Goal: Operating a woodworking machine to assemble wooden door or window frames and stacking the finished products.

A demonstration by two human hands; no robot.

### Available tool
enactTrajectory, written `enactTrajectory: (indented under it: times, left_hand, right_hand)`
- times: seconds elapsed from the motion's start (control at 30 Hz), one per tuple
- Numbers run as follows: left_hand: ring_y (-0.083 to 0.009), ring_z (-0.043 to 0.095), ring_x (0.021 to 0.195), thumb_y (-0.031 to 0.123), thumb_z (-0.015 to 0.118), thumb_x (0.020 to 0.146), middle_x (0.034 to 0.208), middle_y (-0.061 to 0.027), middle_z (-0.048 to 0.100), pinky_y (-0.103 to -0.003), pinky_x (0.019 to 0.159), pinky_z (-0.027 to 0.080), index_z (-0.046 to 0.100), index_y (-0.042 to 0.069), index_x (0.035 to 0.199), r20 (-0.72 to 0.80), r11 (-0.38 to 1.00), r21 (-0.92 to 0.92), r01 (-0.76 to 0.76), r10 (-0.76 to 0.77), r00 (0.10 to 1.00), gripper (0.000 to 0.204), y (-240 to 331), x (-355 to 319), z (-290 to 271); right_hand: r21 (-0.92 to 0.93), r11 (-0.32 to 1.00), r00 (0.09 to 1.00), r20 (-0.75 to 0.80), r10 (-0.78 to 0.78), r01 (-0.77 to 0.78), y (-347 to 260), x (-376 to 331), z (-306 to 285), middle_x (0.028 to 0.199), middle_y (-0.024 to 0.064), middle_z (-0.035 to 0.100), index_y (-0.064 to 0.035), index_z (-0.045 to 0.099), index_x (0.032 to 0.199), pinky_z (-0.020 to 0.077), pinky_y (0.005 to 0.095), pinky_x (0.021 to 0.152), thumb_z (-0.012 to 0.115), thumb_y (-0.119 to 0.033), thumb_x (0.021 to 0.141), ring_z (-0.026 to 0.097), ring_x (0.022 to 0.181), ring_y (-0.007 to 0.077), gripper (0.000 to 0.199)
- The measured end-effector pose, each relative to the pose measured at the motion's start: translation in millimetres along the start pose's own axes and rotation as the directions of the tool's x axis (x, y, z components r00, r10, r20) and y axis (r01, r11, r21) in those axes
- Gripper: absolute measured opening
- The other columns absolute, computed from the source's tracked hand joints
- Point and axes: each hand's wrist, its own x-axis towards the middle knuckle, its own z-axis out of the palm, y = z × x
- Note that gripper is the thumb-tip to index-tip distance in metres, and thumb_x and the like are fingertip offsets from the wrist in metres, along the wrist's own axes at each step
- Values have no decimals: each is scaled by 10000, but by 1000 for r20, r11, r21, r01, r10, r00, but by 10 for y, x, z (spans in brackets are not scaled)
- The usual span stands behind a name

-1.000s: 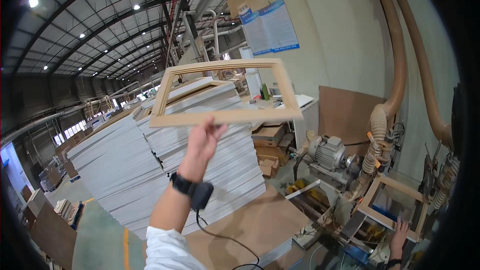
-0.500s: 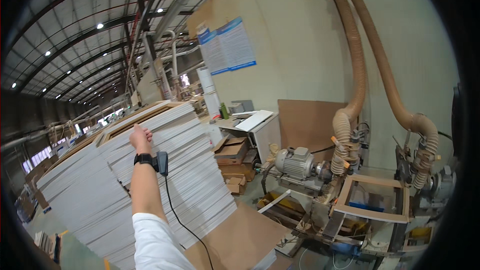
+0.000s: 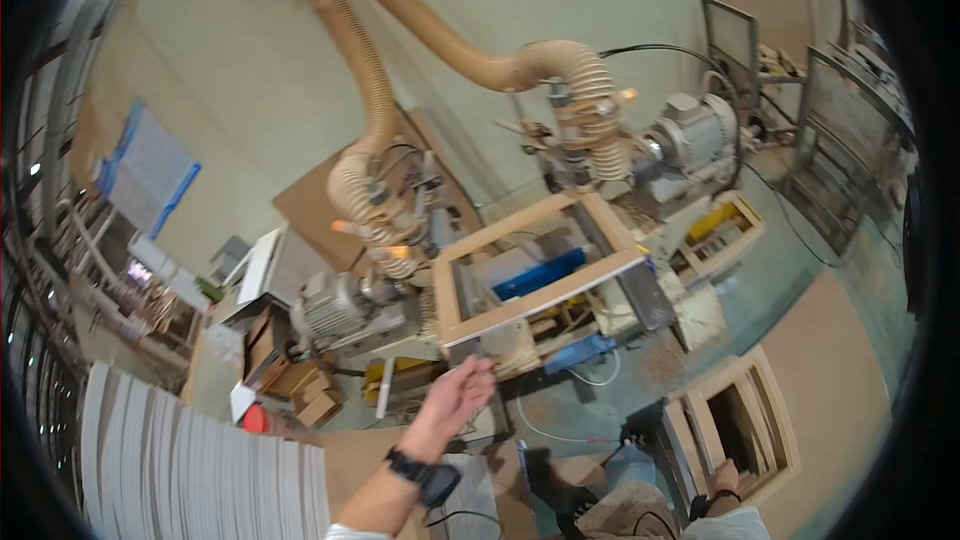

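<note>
A rectangular wooden frame (image 3: pixel 540 306) lies across the machine with two motors. My left hand (image 3: pixel 458 402) is just below its near left corner, a band and a small dark device on the wrist. The fingers are loosely bent and slightly apart, with nothing in them; the hand looks clear of the wood. At the lower right, my right hand (image 3: pixel 724 480) has its fingers closed over the near bar of a wooden frame (image 3: pixel 708 430). That frame belongs to a stack of similar frames (image 3: pixel 772 390). My right fingertips are partly hidden.
Two ribbed dust hoses (image 3: pixel 365 90) come down to the machine. Grey motors (image 3: pixel 697 130) flank the frame. A tall stack of white panels (image 3: pixel 200 460) stands at the left, cardboard boxes (image 3: pixel 312 395) nearby. Brown board (image 3: pixel 830 360) lies at the right; a thin white hose (image 3: pixel 545 430) trails on the floor.
The view has swung right and down. My left hand has gone from above the white panel stack to the machine's near side. My right hand has come into view on the frame stack.
</note>
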Motion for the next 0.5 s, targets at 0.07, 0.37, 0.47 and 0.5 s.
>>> enactTrajectory:
  times: [0.07,0.37,0.47,0.5]
  left_hand:
    - [-225,550,966,287,461,900,1040,-131,549,-306,818,462,463,11,1079,38,993,-64,98,-95,995,329,-374,769,337]
    - [-289,462,1093,228,586,819,1191,-100,456,-393,933,399,441,88,1159,-89,818,-549,-170,145,985,395,-728,1951,70]
    - [-304,446,1104,116,522,845,1177,-131,454,-404,946,388,435,31,1143,70,838,-534,-112,176,982,323,-1019,1373,236]
    - [-293,433,1118,101,524,841,1179,-138,452,-411,928,396,446,17,1115,84,865,-489,-112,175,981,298,-1050,1037,236]
  right_hand:
    - [-93,995,999,-15,29,-30,-129,-156,-380,897,238,588,-3,526,911,453,434,764,608,-154,682,557,889,391,287]
    - [257,923,947,-221,-233,287,-2056,-723,-2896,727,204,586,2,565,855,442,385,609,576,-111,733,575,690,358,167]
    - [-25,691,653,-304,-694,723,-2989,-972,-3227,717,175,579,-34,584,849,452,386,601,575,-59,694,562,691,366,158]
    - [-131,526,480,-270,-835,840,-3293,-946,-3234,732,158,579,-48,584,861,455,389,605,580,-39,659,563,694,351,203]
